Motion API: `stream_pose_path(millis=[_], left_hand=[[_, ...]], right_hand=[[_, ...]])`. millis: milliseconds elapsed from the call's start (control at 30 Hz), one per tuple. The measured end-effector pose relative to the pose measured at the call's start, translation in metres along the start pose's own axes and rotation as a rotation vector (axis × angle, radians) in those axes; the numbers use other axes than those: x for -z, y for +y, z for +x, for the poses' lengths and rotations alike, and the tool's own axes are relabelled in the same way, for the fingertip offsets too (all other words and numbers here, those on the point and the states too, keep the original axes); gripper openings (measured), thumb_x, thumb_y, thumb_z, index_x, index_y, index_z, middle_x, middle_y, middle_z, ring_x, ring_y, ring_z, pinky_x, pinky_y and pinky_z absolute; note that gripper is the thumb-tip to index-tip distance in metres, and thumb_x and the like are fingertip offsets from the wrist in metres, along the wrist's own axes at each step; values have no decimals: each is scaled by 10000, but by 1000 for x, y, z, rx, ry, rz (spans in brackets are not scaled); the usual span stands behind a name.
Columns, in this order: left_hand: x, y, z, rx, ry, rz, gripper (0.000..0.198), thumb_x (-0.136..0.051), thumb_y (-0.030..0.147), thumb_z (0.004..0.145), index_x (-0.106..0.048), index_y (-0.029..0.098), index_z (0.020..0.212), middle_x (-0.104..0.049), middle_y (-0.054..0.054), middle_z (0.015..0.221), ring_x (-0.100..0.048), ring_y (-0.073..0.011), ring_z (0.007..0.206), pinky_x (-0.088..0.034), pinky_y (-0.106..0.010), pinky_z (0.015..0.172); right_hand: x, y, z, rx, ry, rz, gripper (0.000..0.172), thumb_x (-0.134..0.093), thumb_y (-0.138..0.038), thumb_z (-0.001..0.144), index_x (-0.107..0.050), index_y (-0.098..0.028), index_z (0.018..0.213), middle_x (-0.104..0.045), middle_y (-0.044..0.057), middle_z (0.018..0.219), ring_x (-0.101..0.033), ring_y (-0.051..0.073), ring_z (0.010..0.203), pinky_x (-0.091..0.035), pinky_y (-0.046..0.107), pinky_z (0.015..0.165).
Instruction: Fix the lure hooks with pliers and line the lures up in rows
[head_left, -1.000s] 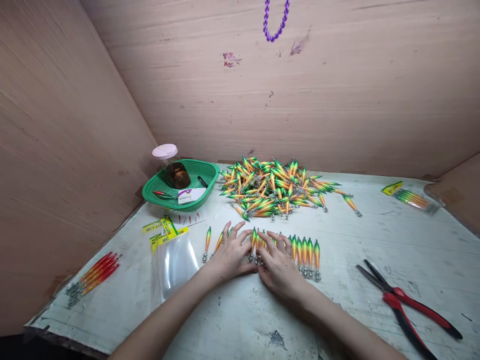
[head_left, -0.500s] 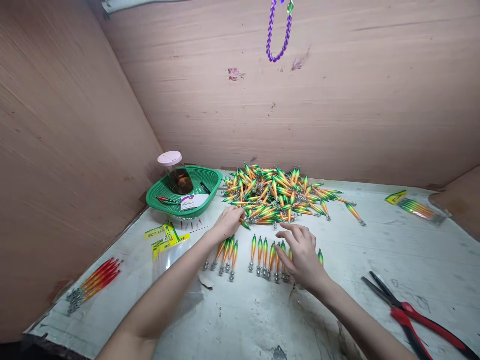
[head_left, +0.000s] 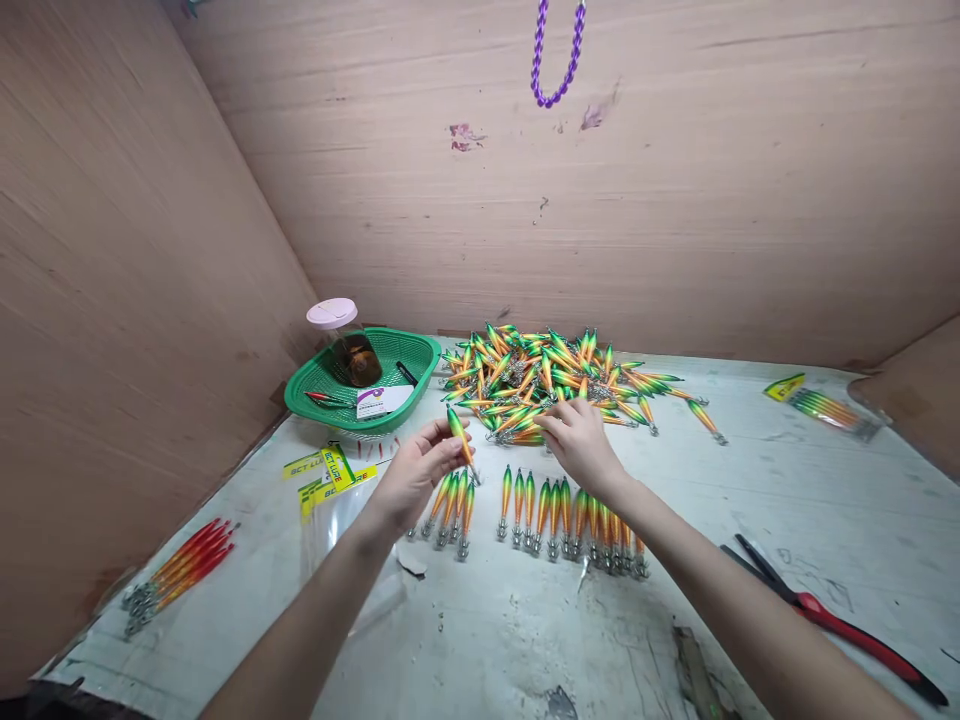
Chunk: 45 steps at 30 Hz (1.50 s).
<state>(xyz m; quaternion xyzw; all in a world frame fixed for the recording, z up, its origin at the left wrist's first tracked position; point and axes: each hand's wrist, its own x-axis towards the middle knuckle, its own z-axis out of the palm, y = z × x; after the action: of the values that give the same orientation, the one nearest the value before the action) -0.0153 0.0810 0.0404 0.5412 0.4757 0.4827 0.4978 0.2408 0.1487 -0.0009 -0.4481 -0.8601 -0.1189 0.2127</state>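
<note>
My left hand [head_left: 414, 475] pinches one green-and-orange squid lure [head_left: 459, 435] and holds it tilted above the table. My right hand [head_left: 576, 447] reaches into the near edge of the big pile of the same lures [head_left: 551, 385], fingers curled among them; what they grip is hidden. Below my hands lie two neat rows of lures: a small group [head_left: 452, 505] on the left and a longer row [head_left: 562, 515] on the right, hooks toward me.
A green basket [head_left: 420, 350] with a pink-lidded jar stands at the back left. Clear bags with yellow headers [head_left: 337, 490] lie beside it, red lures [head_left: 176, 565] at the far left. Red-handled pliers [head_left: 825, 615] lie at the right, a packed bag [head_left: 821, 405] far right. Wooden walls enclose the bench.
My left hand lifted one lure out of the pile and drew it back over the rows. My right hand moved up from the long row to the pile's edge.
</note>
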Motion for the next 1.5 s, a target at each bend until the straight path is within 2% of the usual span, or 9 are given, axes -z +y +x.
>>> stream_pose_path(millis=[200, 400, 500, 633, 833, 1000, 1200, 1333, 1500], left_hand=[[-34, 28, -42, 330, 67, -669, 422, -850, 229, 639, -689, 165, 1023, -675, -17, 866, -616, -105, 716, -513, -244, 722], [-35, 36, -55, 350, 48, -705, 456, -856, 209, 633, -710, 155, 1061, -699, -28, 859, -636, -115, 716, -507, -237, 695], [-35, 35, -58, 348, 24, -712, 455, -851, 206, 642, -713, 165, 1074, -708, -32, 874, -643, -113, 717, -509, -232, 695], [-37, 32, -61, 371, -12, -736, 465, -873, 214, 631, -718, 167, 1067, -719, -32, 865, -669, -121, 711, -516, -231, 693], [-45, 24, -56, 403, -4, -735, 489, -920, 309, 632, -708, 173, 1051, -717, -19, 834, -657, -105, 682, -503, -218, 658], [-56, 15, -46, 401, 1, -694, 503, -924, 312, 620, -699, 144, 1037, -707, -23, 830, -639, -106, 698, -504, -236, 688], [-64, 1, -33, 413, 42, -624, 454, -915, 295, 606, -671, 135, 953, -703, -33, 813, -656, -138, 736, -517, -279, 734], [-79, -12, -8, 395, 86, -577, 281, -869, 207, 670, -635, 137, 809, -684, -31, 796, -648, -130, 702, -529, -300, 758], [-112, -29, 36, 318, 183, -570, 219, -791, 129, 757, -590, 158, 838, -683, -33, 828, -652, -124, 721, -538, -325, 819]], right_hand=[[-15, -7, 49, 250, -195, 20, 226, -629, -312, 966, -654, -171, 1141, -668, 74, 1173, -660, 207, 1017, -559, 421, 877], [-19, -3, 53, 276, -256, 207, 241, -625, -329, 970, -653, -169, 1148, -671, 79, 1165, -668, 195, 981, -570, 397, 849], [-19, 8, 55, 170, -186, 358, 239, -621, -339, 972, -652, -168, 1135, -676, 70, 1132, -671, 184, 942, -575, 382, 817], [-12, 30, 52, -71, 22, 619, 224, -610, -352, 977, -650, -168, 1100, -681, 47, 1047, -666, 157, 846, -577, 342, 745], [4, 47, 22, -382, 300, 1041, 297, -557, -398, 1005, -606, -158, 1173, -670, 29, 967, -651, 123, 710, -565, 279, 615], [7, 43, 3, -482, 331, 1199, 225, -631, -332, 968, -630, -148, 1098, -666, 8, 913, -636, 108, 673, -557, 260, 595], [11, 45, -2, -588, 361, 1298, 192, -650, -288, 957, -635, -145, 1084, -665, 7, 925, -639, 110, 691, -558, 256, 598], [14, 48, -1, -671, 369, 1378, 198, -650, -282, 956, -635, -147, 1101, -669, 17, 958, -650, 119, 724, -569, 271, 623], [7, 52, 3, -814, 381, 1478, 251, -629, -317, 969, -623, -155, 1160, -671, 38, 1029, -664, 139, 780, -580, 299, 664]])
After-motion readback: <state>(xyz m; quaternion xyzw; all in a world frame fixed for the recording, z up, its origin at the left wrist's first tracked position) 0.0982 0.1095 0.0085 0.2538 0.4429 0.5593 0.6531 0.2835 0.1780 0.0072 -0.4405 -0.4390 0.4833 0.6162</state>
